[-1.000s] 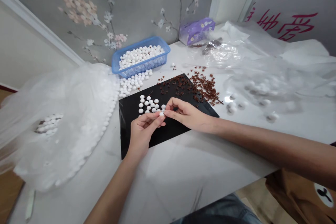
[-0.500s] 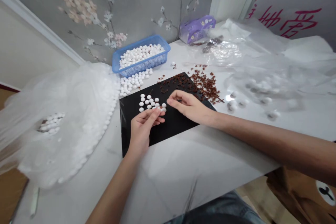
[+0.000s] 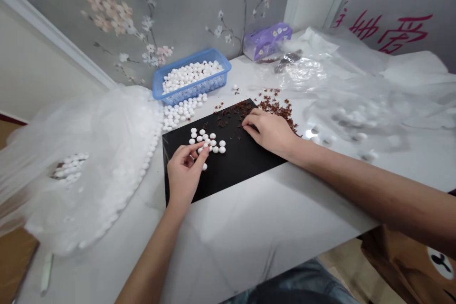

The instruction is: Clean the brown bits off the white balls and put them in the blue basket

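My left hand (image 3: 183, 168) is over the left half of a black board (image 3: 231, 171), with a small white round piece (image 3: 205, 146) pinched between thumb and forefinger. Several more white round pieces (image 3: 215, 149) lie loose on the board around those fingertips. My right hand (image 3: 272, 133) rests at the board's right side, thumb and fingers drawn together close to its surface. Whatever is between them, if anything, is too small to make out. Beside and partly under this hand spreads a heap of small brown star-shaped pieces (image 3: 276, 104), some lying on the board's far edge.
Behind the board, a blue basket (image 3: 156, 86) holds many white pieces, with others (image 3: 180, 111) spilled in front. A clear plastic bag (image 3: 107, 128) with white pieces lies left. Plastic sheeting (image 3: 374, 90) covers the table's right, near a purple tissue pack (image 3: 267, 40).
My right hand has moved right and away from the left hand, to the brown pieces. My left hand has drawn back slightly left, and a white piece now shows between its fingertips.
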The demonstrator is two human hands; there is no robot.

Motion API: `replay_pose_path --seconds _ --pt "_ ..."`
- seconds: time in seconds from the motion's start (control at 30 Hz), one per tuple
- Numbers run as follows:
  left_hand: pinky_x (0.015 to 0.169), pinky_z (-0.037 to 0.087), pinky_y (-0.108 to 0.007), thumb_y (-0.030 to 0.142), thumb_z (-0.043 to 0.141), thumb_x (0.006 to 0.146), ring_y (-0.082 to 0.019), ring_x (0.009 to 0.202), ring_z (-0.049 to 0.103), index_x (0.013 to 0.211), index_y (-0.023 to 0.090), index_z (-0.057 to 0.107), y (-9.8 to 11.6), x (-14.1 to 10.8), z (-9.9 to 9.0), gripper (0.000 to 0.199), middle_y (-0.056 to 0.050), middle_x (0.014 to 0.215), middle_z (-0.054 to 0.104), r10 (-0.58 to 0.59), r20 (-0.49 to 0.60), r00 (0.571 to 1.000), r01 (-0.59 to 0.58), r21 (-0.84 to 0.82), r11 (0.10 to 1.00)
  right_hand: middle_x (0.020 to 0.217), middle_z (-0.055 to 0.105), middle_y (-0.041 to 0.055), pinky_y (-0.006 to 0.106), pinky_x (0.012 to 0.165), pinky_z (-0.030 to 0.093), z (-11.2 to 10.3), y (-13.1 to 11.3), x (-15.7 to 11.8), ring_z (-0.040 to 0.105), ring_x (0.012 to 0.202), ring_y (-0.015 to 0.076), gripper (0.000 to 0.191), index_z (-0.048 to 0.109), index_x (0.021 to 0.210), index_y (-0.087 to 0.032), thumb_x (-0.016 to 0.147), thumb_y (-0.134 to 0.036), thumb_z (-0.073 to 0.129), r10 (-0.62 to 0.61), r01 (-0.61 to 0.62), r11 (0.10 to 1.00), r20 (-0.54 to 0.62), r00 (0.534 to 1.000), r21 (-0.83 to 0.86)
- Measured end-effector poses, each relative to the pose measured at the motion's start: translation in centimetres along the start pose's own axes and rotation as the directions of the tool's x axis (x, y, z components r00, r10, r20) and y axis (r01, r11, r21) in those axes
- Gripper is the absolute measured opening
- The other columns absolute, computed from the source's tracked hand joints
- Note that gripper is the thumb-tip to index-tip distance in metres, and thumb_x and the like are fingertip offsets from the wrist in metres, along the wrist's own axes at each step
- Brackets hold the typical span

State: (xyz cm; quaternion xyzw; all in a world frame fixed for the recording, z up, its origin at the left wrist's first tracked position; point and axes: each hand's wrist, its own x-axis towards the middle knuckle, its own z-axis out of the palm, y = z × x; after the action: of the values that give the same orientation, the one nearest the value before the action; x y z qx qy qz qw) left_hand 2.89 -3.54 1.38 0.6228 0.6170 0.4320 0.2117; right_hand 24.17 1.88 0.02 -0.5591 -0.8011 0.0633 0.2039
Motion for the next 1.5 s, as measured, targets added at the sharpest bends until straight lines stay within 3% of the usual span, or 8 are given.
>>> replay_pose_path --seconds 0.13,0.27,0.47,0.7,0.87,1.1,1.3,1.5 --pt "0.051 0.036 -0.021 0.034 0.062 0.073 -0.006 0.053 0.039 0.085 0.022 0.068 -0.2 0.1 0.0 0.018 0.002 0.075 0.050 0.023 -0.005 1.000 -0.023 0.058 0.998 0.090 0.060 0.0031 0.026 0.057 0.033 -0.2 -0.1 0.1 0.056 0.074 0.0155 0.016 0.061 0.086 -0.021 0.085 -0.022 0.045 0.005 -0.004 0.999 -0.015 1.000 0.036" --pt "0.052 0.041 -0.020 0.034 0.066 0.069 -0.008 0.063 0.050 0.080 0.019 0.063 -0.1 0.1 0.1 0.019 -0.002 0.095 0.056 0.008 -0.023 1.000 -0.008 0.019 1.000 0.090 0.062 0.0019 0.025 0.058 0.034 -0.2 -0.1 0.0 0.056 0.075 0.0151 0.015 0.060 0.085 -0.021 0.085 -0.023 0.046 -0.020 0.025 0.996 -0.063 0.998 0.084" --pt "0.050 0.040 -0.019 0.032 0.068 0.066 -0.008 0.054 0.048 0.081 0.019 0.062 -0.4 0.3 -0.2 0.021 0.002 0.067 0.057 -0.076 -0.006 0.997 0.076 0.006 0.997 0.082 0.066 -0.0005 0.024 0.057 0.033 -0.3 -0.5 -0.1 0.059 0.072 0.0150 0.013 0.059 0.086 -0.022 0.084 -0.024 0.047 -0.017 0.034 0.991 -0.128 0.992 0.128" --pt "0.056 0.042 -0.024 0.033 0.061 0.072 -0.014 0.074 0.056 0.087 0.022 0.068 -1.1 1.0 -0.8 0.020 -0.003 0.102 0.063 0.105 -0.005 0.994 -0.101 0.232 0.967 0.081 0.068 -0.0017 0.024 0.056 0.032 -0.1 -0.7 -0.2 0.059 0.064 0.0141 0.014 0.058 0.088 -0.023 0.085 -0.026 0.045 -0.032 0.053 0.990 -0.160 0.987 0.130" --pt "0.086 0.040 -0.037 0.029 0.053 0.078 -0.023 0.101 0.052 0.096 0.020 0.066 -2.7 3.6 -2.3 0.024 -0.006 0.103 0.064 0.274 -0.116 0.955 -0.192 0.463 0.865 0.081 0.067 -0.0005 0.023 0.057 0.033 -0.1 -0.9 -0.3 0.058 0.063 0.0135 0.016 0.059 0.089 -0.022 0.085 -0.025 0.043 -0.045 0.074 0.983 -0.172 0.984 0.169" --pt "0.090 0.028 -0.053 0.034 0.046 0.080 -0.037 0.113 0.040 0.115 0.020 0.057 -5.4 5.8 -3.0 0.039 -0.014 0.129 0.050 0.134 0.006 0.991 -0.100 0.696 0.711 0.079 0.065 0.0006 0.023 0.056 0.033 -0.5 -1.2 -0.4 0.053 0.058 0.0122 0.016 0.057 0.087 -0.020 0.084 -0.024 0.042 -0.038 0.076 0.977 -0.188 0.981 0.197" --pt "0.090 0.024 -0.051 0.029 0.038 0.084 -0.034 0.105 0.046 0.111 0.020 0.059 -5.2 6.0 -2.5 0.035 -0.012 0.115 0.060 0.223 0.057 0.973 -0.192 0.734 0.651 0.086 0.062 0.0016 0.023 0.052 0.031 -0.7 -1.6 -0.7 0.050 0.056 0.0100 0.012 0.053 0.086 -0.019 0.084 -0.023 0.042 -0.064 0.114 0.970 -0.228 0.971 0.214" --pt "0.085 0.028 -0.046 0.027 0.040 0.083 -0.033 0.101 0.047 0.103 0.018 0.063 -5.1 5.9 -2.7 0.032 -0.014 0.104 0.059 0.232 0.003 0.973 -0.154 0.757 0.635 0.085 0.060 0.0027 0.023 0.053 0.031 -0.8 -1.8 -0.8 0.051 0.060 0.0114 0.013 0.051 0.086 -0.019 0.085 -0.025 0.040 -0.093 0.137 0.962 -0.189 0.978 0.237"
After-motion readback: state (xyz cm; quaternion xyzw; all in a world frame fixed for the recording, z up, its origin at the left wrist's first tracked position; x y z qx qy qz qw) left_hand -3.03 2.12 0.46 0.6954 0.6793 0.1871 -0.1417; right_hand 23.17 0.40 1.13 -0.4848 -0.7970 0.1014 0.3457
